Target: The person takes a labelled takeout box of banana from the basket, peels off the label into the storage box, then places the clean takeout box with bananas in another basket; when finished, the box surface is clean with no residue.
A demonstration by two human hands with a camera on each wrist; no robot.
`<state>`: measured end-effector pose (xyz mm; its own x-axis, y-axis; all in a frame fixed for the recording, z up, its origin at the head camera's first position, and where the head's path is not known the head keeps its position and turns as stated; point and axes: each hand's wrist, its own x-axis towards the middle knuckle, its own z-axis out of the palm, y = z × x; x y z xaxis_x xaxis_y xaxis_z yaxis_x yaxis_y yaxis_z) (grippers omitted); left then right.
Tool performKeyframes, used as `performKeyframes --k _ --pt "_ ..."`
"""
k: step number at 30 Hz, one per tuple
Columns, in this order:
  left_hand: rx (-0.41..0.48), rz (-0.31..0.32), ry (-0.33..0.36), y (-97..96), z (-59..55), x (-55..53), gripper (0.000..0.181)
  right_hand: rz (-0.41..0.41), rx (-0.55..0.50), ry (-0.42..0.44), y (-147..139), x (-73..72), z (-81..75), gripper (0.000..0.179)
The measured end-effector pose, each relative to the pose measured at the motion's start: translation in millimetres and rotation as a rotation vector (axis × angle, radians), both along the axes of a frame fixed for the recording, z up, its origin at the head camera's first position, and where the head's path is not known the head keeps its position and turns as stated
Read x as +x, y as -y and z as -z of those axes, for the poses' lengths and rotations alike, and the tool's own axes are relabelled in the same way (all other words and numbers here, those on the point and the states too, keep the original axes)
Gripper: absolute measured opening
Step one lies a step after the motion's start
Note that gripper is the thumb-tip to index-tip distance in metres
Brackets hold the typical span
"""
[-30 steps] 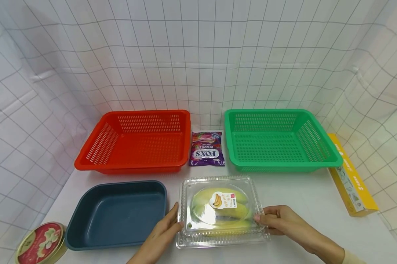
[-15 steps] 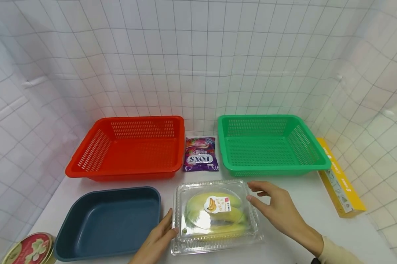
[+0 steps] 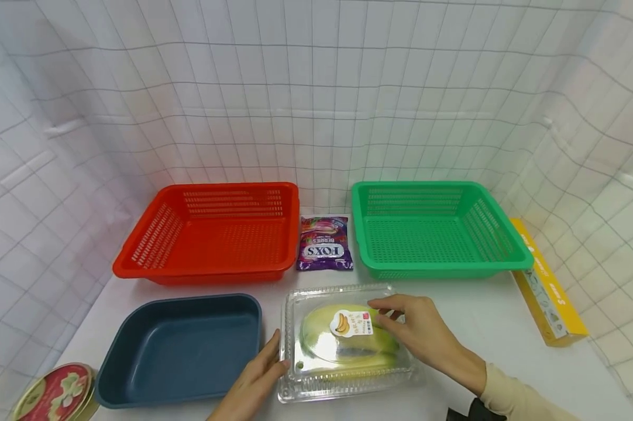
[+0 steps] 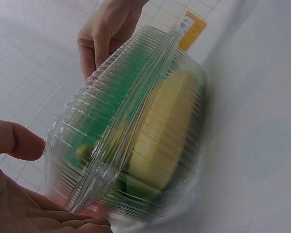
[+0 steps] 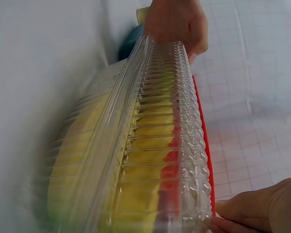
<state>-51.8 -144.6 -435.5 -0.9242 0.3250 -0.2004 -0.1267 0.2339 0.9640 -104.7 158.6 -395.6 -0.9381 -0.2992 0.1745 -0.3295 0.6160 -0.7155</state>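
Orange basket point(image 3: 211, 234) head view only, wrists blurred

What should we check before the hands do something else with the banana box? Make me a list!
1. Left hand touches the clear banana box at its left edge: ok.
2. Right hand rests on the lid, fingers near the banana sticker: ok.
3. Firm grip on the box: cannot tell; the wrist views are blurred.
4. Lid snapped shut all round: cannot tell.
5. Box sits flat on the table: ok.
6. Green basket and red basket hold nothing: ok.
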Motion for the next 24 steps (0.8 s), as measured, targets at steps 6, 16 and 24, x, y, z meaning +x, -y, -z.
performKeyframes --k 6,16,24 --pt "0.004 0.015 0.005 -1.2 2.4 1.1 0.077 0.000 0.011 -0.011 3.5 -1.4 3.7 0.021" --pt "0.015 0.025 0.029 1.5 2.0 1.8 0.077 -0.016 -0.045 -0.051 11.0 -1.6 9.4 0.015" --pt "-0.016 0.014 0.010 1.0 -0.2 1.1 0.075 -0.003 -0.097 -0.107 14.4 -3.0 14.6 0.015"
